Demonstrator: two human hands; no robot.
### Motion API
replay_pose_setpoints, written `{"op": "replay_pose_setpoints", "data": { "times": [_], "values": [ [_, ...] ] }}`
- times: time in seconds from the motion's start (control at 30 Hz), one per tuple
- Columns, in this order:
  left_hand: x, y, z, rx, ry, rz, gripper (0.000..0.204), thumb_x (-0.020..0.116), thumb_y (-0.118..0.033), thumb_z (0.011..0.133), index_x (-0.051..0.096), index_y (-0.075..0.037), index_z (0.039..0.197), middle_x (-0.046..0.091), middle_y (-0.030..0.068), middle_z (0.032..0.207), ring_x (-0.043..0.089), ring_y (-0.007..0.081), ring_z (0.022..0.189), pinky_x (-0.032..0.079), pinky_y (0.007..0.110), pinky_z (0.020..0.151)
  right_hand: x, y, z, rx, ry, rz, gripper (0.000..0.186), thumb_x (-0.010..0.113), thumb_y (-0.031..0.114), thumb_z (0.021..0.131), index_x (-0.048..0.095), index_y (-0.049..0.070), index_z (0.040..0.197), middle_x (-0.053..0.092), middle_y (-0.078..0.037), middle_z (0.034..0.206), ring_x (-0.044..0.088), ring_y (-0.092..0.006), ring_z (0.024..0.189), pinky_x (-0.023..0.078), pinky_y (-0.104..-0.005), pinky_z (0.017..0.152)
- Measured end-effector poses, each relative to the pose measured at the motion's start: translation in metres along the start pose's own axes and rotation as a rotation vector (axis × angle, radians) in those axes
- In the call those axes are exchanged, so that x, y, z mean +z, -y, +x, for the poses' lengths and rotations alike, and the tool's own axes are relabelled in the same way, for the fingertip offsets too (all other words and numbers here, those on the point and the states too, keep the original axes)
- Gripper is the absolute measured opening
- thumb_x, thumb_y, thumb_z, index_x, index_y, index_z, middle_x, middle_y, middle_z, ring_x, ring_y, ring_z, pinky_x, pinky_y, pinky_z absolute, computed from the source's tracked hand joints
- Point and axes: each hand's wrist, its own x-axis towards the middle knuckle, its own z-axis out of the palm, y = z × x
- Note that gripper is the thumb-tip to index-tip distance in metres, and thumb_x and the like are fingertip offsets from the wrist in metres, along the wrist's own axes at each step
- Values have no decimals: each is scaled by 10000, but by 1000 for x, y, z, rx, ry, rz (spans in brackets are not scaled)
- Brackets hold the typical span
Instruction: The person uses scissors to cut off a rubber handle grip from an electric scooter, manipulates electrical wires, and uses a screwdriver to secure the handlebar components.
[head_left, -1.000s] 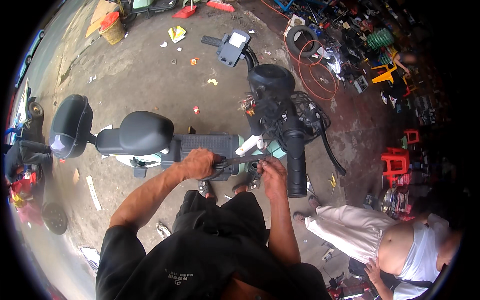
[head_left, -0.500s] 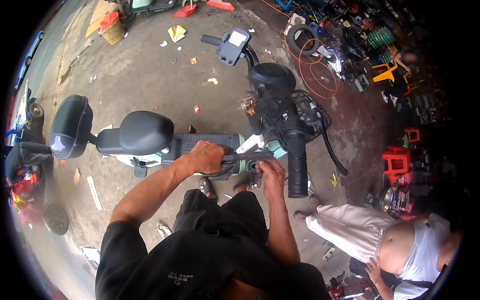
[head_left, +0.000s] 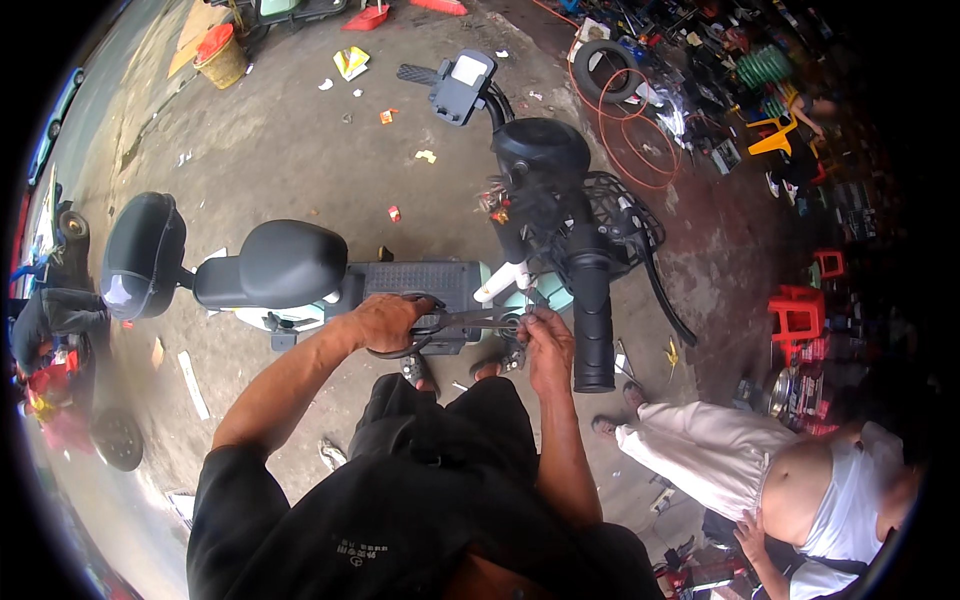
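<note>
My left hand (head_left: 388, 320) is closed around the black loop handles of what looks like a pair of scissors (head_left: 462, 321). Its blades point right, over the footboard of an electric scooter (head_left: 425, 280). At the blade tips my right hand (head_left: 549, 345) is closed in a pinch, close to the pale green front panel and white stem (head_left: 502, 283). Whatever lies between those fingers is too small to make out. The black handlebar grip (head_left: 594, 340) stands just right of that hand.
A person in pale trousers (head_left: 700, 440) is close at the right. Red stools (head_left: 797, 318), a tyre (head_left: 606, 72) and an orange hose (head_left: 640, 180) lie beyond. The scooter's black seat (head_left: 292, 265) is at the left, and a bucket (head_left: 220, 58) stands far left.
My left hand has shifted slightly left and down, and the scissors' loops and blades now show spread apart. My right hand stays near the blade tips, its fingers drawn closer together.
</note>
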Motion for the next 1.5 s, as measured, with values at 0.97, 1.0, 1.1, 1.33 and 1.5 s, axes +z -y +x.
{"op": "replay_pose_setpoints", "data": {
  "times": [0.97,1.0,1.1,1.33,1.5],
  "values": [
    [8,-3,61,-45,100,93,473,556,-132,766,572,-169,1237,663,168,995,618,344,971,477,437,827,-2,-18,6,252,61,177,118,566,116,881,593,61,981,596,-49,851,567,-165,766,454,-295,689],
    [9,-3,61,-47,122,119,459,556,-134,766,577,-165,1224,663,171,985,620,346,960,481,439,817,-3,-16,4,271,36,143,116,575,114,880,597,61,981,598,-47,849,568,-159,761,456,-289,688],
    [28,9,45,-93,23,23,429,564,-140,765,585,-155,1193,659,180,968,622,358,931,491,447,795,-24,-30,-2,241,-23,34,126,622,121,873,609,55,980,608,-38,854,573,-132,751,467,-265,694],
    [161,110,-34,-315,124,-25,364,538,-287,848,596,-208,1199,636,166,1088,601,363,1018,478,472,834,-98,-57,-27,-18,-300,34,125,569,42,862,609,18,979,615,-49,843,581,-108,706,483,-235,572],
    [182,86,-85,-504,336,18,364,550,-360,843,611,-201,1165,650,129,1078,606,348,1023,478,458,837,-196,-23,1,-226,-412,40,202,631,82,823,612,46,1021,635,-50,880,605,-140,789,485,-278,716]
  ]
}}
